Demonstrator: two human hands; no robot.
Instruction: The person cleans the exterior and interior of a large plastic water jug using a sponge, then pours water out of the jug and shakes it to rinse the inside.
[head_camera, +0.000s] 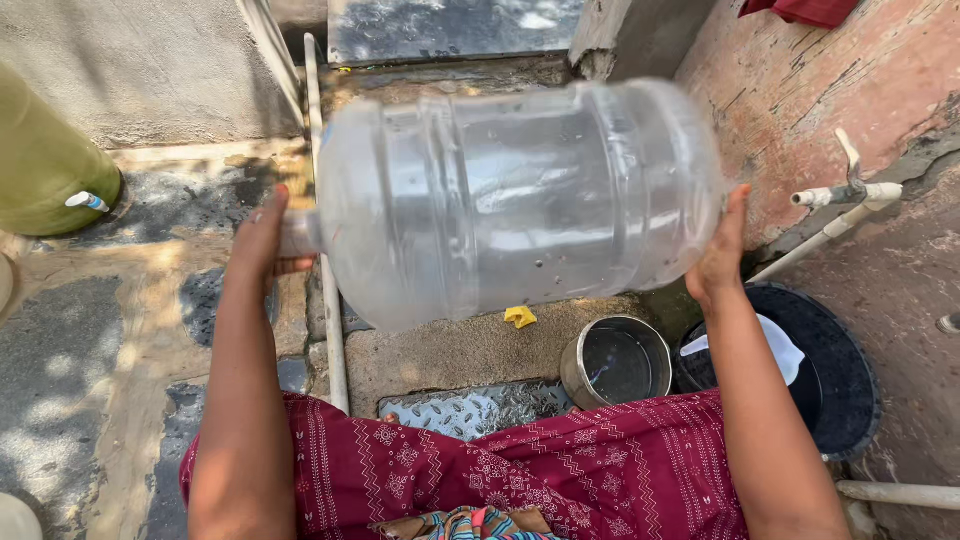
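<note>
Sunlight is falling on a rough concrete yard floor (150, 300), where a green cylindrical tank (40, 160) is standing at far left. The left hand (262, 235) is covering the mouth of a large clear plastic water jug (520, 200), its fingers wrapping the neck, while the jug is lying sideways in the air above the floor. The right hand (722, 255) is pressing flat against the jug's base, fingers extended, above a round steel pot (615, 362), a black tub (840, 380) and a white pipe tap (850, 190).
</note>
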